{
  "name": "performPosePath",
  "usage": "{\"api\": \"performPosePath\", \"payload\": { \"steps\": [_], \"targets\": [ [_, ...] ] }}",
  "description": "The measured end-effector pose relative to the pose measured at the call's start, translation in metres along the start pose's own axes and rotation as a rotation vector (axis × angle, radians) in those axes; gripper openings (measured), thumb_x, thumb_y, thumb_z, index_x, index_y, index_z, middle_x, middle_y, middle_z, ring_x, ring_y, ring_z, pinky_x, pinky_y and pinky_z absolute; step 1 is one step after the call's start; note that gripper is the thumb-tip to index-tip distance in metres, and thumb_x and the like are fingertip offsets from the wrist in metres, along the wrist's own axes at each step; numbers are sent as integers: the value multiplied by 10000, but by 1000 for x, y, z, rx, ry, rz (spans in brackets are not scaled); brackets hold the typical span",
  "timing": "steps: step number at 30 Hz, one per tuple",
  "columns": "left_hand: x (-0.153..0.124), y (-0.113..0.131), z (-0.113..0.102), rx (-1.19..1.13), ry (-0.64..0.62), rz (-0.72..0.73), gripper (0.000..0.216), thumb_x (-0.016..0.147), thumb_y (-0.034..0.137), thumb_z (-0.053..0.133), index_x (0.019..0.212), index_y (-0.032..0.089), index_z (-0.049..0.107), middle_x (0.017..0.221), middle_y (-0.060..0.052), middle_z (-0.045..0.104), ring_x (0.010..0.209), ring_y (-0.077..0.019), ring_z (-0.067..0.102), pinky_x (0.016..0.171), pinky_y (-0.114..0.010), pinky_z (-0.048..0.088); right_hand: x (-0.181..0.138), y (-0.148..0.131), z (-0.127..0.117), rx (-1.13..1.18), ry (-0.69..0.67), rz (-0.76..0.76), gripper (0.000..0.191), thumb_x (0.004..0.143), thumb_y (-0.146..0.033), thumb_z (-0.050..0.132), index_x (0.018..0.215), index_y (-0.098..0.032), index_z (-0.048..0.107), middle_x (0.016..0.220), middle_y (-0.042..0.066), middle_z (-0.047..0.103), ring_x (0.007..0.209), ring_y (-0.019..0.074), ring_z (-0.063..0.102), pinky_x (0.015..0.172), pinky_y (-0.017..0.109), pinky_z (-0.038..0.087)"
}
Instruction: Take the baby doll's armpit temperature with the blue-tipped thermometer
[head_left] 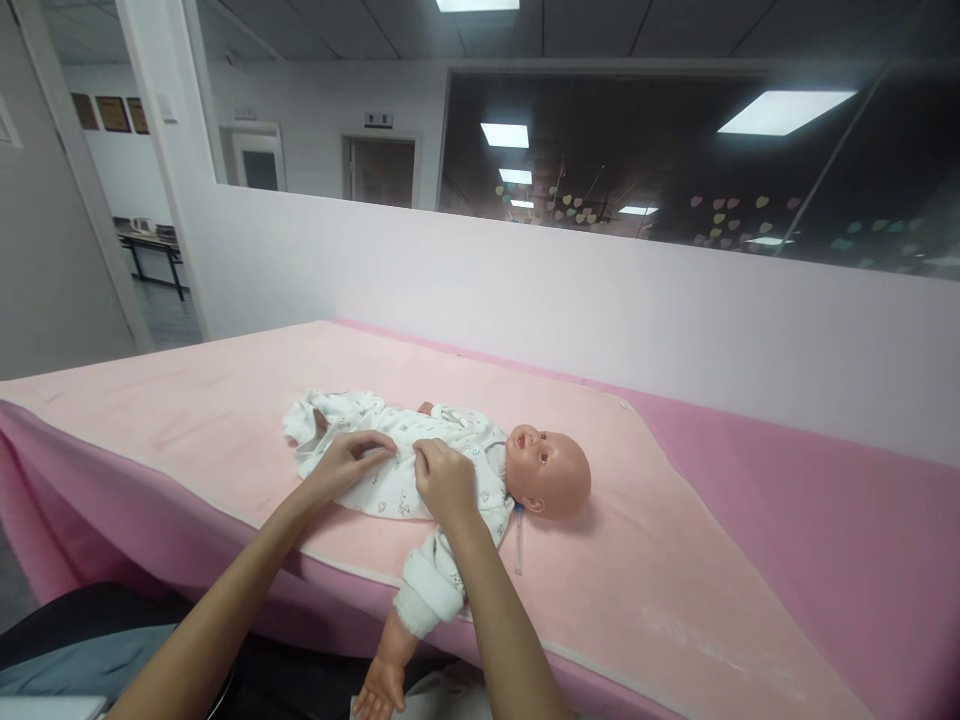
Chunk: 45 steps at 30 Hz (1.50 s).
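A baby doll (551, 472) lies on its back, head to the right, dressed in a white printed baby romper (382, 498). My left hand (351, 465) is over the doll's belly, thumb and fingertips closed in a pinch on the romper's front. Close by on the right, my right hand (448, 482) has its fingers curled and pinched on the same front, nearer the chest. A small snap (475, 452) shows near the neck. The doll's near arm (386, 665) hangs past the table edge, its sleeve bunched. My fingers partly hide the fabric between them.
The doll rests on a peach mat (660, 590) over a pink cloth (840, 500) that drapes down the front of the table. Beside the doll's neck lies a thin clear strip (519, 545) with a blue end. A white wall (525, 290) with windows stands behind.
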<state>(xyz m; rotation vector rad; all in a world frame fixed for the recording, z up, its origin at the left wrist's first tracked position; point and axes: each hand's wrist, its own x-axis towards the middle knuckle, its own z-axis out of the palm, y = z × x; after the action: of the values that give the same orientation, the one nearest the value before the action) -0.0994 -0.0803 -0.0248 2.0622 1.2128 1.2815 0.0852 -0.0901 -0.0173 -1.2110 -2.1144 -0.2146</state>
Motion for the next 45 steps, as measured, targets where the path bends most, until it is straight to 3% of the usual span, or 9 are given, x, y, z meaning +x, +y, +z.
{"api": "performPosePath", "payload": {
  "steps": [6,13,30,34,37,39,42,45],
  "targets": [
    [0,1,-1,-21,-23,23,287,803,412,508,932,203,656,936,-62,666,912,-225,586,754,-307,476,0,0,0,15,1,5,210,848,-196,411,940,-232,596,839,-1,659,698,126,594,567,215,365],
    [0,1,-1,22,-60,46,272,720,385,625,933,218,647,994,-50,652,966,-232,576,840,-327,461,0,0,-1,20,1,6,213,839,-191,418,955,-236,591,850,-6,654,712,127,591,575,220,366],
    [4,0,6,31,-14,-2,290,685,426,643,869,202,661,921,-49,677,899,-230,602,799,-324,480,0,-3,-6,103,-8,38,231,829,-169,405,943,-223,598,872,6,649,739,143,592,613,235,406],
    [13,-3,-4,62,-11,-14,341,664,456,653,889,199,654,919,-60,673,873,-232,608,758,-325,499,-30,-4,-34,205,103,59,278,820,-148,396,1035,-205,563,1070,41,598,961,151,556,780,240,426],
    [34,0,-15,64,8,35,350,708,479,597,923,207,640,1000,-67,642,865,-215,608,743,-316,510,-74,2,-56,78,257,278,267,835,-173,381,1036,-178,556,1030,78,599,970,179,540,824,284,412],
    [53,7,-14,51,82,69,361,727,499,561,935,213,634,1058,-71,618,861,-208,610,741,-315,513,-101,8,-64,-105,222,436,201,810,-252,461,940,-167,588,898,93,621,877,225,551,759,331,416],
    [83,23,7,-35,134,101,384,724,514,546,940,207,627,1033,-71,622,826,-200,614,715,-305,514,-122,18,-66,-338,76,546,156,754,-283,540,825,-162,607,801,106,622,797,266,551,676,363,406],
    [102,28,41,-82,11,121,393,729,507,528,950,199,631,1030,-75,621,798,-191,609,669,-284,502,-124,25,-64,-417,18,577,149,748,-137,476,793,-171,614,769,94,627,753,246,566,644,341,403]
  ]
}}
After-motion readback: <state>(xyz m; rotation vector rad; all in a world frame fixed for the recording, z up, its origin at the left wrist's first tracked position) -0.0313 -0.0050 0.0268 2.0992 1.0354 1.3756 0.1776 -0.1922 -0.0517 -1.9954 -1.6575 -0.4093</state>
